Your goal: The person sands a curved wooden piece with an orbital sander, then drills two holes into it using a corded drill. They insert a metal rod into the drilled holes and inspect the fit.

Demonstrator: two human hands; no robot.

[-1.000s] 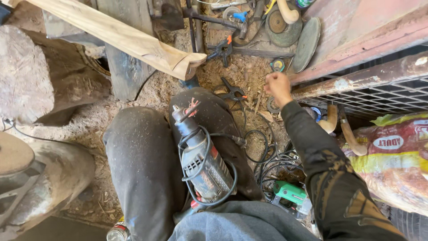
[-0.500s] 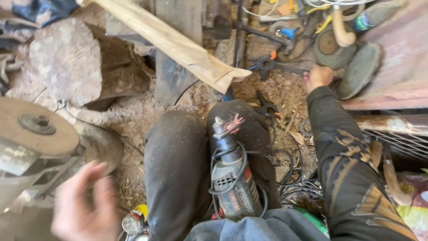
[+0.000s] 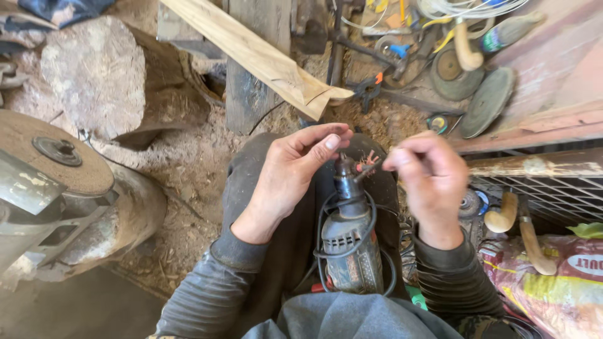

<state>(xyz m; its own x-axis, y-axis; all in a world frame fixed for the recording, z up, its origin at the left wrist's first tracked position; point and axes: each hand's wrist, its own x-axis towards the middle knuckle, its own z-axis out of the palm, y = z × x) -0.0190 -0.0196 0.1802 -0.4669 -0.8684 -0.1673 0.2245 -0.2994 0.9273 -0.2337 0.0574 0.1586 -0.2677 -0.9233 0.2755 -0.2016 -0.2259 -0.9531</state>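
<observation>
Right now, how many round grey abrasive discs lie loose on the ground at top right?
2: one flat grey abrasive disc beside the curved wooden handle, and one larger tilted grey disc leaning by the rusty red metal panel. Clutter may hide more.

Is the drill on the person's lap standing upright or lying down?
Lying down. The drill rests lengthwise between the thighs, nose pointing away from the body, its cord looped round it. The left hand and right hand meet at its nose.

— Where are the 2 hands?

— Both are raised in front of the lap. The left hand [image 3: 290, 171] has its palm half-turned up, fingers [image 3: 326, 142] curled inward, thumbnail showing.

— And the right?

— The right hand [image 3: 429, 177] shows its back, fingertips [image 3: 394, 162] pinched together toward the left. Both forearms wear dark sleeves, pushed to the wrists.
</observation>
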